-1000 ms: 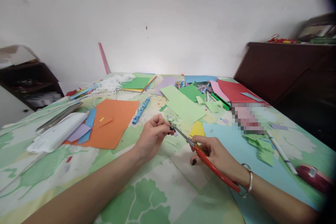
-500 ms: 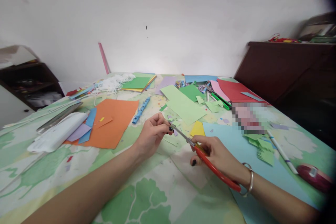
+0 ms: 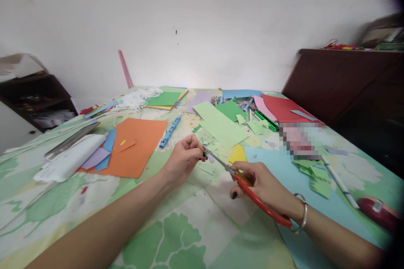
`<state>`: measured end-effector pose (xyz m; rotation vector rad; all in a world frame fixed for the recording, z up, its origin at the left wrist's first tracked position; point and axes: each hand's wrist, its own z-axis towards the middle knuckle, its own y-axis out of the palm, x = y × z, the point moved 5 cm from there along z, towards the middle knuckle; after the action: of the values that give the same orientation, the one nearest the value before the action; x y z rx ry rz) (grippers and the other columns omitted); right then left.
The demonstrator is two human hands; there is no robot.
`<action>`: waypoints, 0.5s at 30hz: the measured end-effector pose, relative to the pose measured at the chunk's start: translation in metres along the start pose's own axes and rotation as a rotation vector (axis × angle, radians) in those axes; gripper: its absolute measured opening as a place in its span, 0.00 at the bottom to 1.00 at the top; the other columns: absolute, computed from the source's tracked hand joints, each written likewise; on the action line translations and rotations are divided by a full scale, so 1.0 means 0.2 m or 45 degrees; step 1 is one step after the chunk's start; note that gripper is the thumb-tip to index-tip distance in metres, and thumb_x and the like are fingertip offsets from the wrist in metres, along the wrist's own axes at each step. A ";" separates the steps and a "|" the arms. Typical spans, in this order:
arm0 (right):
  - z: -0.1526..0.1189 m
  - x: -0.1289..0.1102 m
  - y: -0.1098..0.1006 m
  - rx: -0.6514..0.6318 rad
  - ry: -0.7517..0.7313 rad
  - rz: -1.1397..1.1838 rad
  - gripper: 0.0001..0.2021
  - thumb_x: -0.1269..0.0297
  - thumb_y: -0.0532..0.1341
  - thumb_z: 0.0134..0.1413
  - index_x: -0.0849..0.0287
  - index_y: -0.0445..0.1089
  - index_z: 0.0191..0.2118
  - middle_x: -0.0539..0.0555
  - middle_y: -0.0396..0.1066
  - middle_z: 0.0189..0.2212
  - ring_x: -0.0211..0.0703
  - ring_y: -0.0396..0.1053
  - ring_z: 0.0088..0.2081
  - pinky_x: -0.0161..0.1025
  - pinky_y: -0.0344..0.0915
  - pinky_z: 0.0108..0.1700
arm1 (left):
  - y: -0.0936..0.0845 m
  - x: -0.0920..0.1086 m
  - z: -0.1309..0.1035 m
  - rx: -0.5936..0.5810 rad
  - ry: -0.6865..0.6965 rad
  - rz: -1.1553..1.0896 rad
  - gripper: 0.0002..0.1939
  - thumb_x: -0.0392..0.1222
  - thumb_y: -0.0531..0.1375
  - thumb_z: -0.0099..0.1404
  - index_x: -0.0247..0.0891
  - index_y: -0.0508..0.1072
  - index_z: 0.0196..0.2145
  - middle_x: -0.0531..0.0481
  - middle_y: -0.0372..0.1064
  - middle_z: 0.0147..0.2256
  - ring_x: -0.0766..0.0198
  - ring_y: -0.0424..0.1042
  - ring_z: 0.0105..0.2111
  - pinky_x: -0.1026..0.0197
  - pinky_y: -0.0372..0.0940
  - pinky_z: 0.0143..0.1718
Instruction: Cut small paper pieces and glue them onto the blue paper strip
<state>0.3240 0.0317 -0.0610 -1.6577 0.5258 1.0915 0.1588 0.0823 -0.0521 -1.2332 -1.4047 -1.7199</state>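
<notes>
My right hand (image 3: pixel 257 183) grips a pair of scissors (image 3: pixel 261 206) by its red-orange handles. The metal blades point up and left and reach the fingertips of my left hand (image 3: pixel 186 157). Those fingers are pinched together; whatever they hold is too small or hidden to make out. Beyond the hands lies a light green paper strip (image 3: pixel 221 124) with small green and purple scraps around it. A yellow paper piece (image 3: pixel 237 154) sits just past my right hand, at the edge of a light blue sheet (image 3: pixel 268 157).
An orange sheet (image 3: pixel 142 147) and a blue marker-like stick (image 3: pixel 170 131) lie to the left. White yarn (image 3: pixel 135 100) is heaped at the back. Fringed green paper (image 3: pixel 319 180), a white pen (image 3: pixel 340 183) and a dark red object (image 3: pixel 377 210) lie at the right.
Almost nothing differs. My right hand and the scissors have shifted very slightly to the right, while my left hand stays pinched near the blade tips.
</notes>
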 end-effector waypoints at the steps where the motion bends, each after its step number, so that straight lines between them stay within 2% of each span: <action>1: 0.00 0.00 0.00 -0.008 0.000 -0.003 0.13 0.57 0.63 0.43 0.58 0.58 0.24 0.43 0.46 0.17 0.31 0.42 0.20 0.31 0.43 0.20 | 0.00 0.00 0.00 -0.008 -0.004 0.001 0.14 0.26 0.56 0.43 0.38 0.52 0.19 0.57 0.56 0.20 0.71 0.58 0.21 0.65 0.53 0.25; 5: 0.00 0.02 -0.01 -0.027 -0.002 -0.048 0.11 0.59 0.62 0.44 0.57 0.60 0.26 0.43 0.48 0.17 0.32 0.44 0.21 0.31 0.44 0.21 | 0.00 -0.01 0.00 -0.054 -0.026 -0.015 0.13 0.26 0.55 0.43 0.38 0.52 0.20 0.57 0.55 0.19 0.71 0.57 0.21 0.65 0.52 0.24; 11: 0.00 0.01 -0.05 -0.032 -0.060 -0.253 0.13 0.58 0.63 0.43 0.58 0.59 0.24 0.44 0.50 0.18 0.32 0.45 0.22 0.31 0.45 0.22 | 0.00 -0.04 0.02 -0.168 -0.114 -0.045 0.12 0.26 0.55 0.44 0.38 0.55 0.22 0.57 0.58 0.22 0.72 0.55 0.20 0.64 0.50 0.24; 15: 0.00 -0.01 -0.09 -0.066 -0.050 -0.336 0.13 0.57 0.64 0.43 0.58 0.59 0.24 0.43 0.48 0.16 0.32 0.44 0.20 0.31 0.43 0.20 | -0.01 -0.06 0.03 -0.204 -0.155 -0.054 0.12 0.26 0.55 0.43 0.38 0.56 0.23 0.56 0.59 0.23 0.72 0.55 0.21 0.64 0.51 0.24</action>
<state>0.3366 0.0378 -0.0512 -1.6923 0.2460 0.9470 0.1627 0.0866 -0.0633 -1.4253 -1.3924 -1.8436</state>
